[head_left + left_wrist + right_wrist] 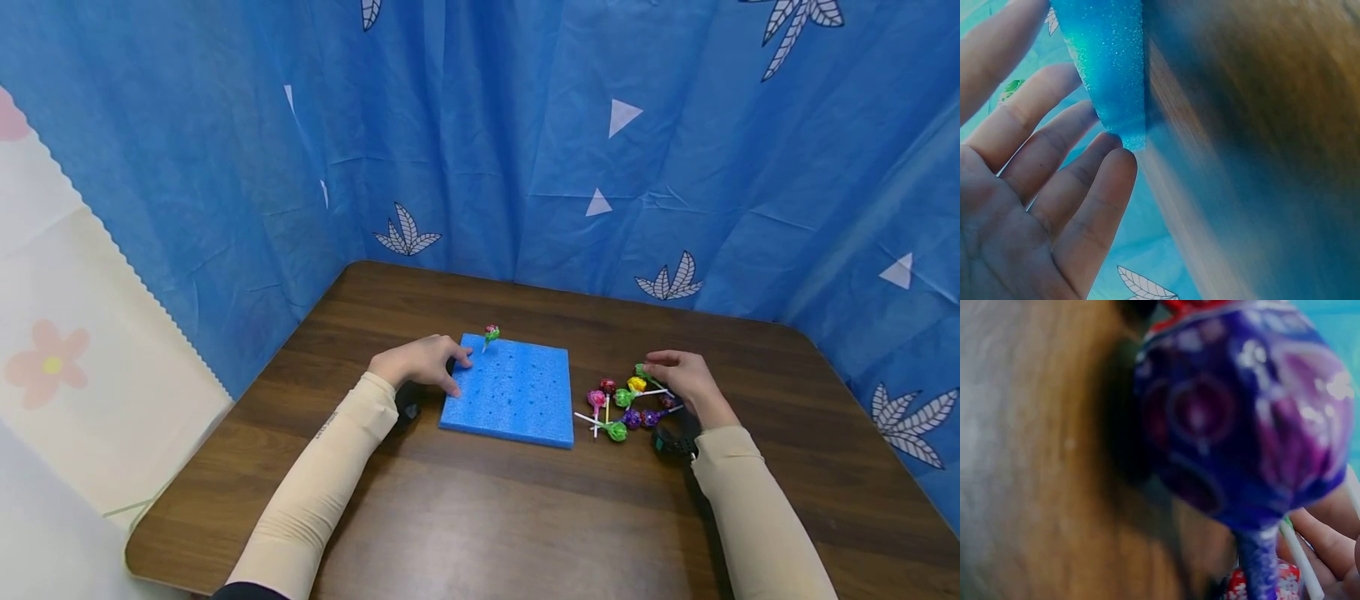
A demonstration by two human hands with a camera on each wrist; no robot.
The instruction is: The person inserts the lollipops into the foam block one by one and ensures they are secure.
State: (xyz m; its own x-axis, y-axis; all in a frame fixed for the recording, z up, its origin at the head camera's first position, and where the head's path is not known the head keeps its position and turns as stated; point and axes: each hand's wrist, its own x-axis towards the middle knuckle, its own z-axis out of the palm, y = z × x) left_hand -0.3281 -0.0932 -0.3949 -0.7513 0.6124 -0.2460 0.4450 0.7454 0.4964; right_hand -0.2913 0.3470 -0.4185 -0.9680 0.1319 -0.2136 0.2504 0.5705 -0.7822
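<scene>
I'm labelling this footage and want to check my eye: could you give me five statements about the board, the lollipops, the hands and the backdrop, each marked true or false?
1. One lollipop stands stuck in the blue foam board. True.
2. The loose lollipops lie to the left of the board. False: they lie to its right, on the table.
3. The left hand is at the board's left edge. True.
4. The right hand is over the board. False: it is at the loose lollipops.
5. The blue curtain behind the table has leaf shapes on it. True.
</scene>
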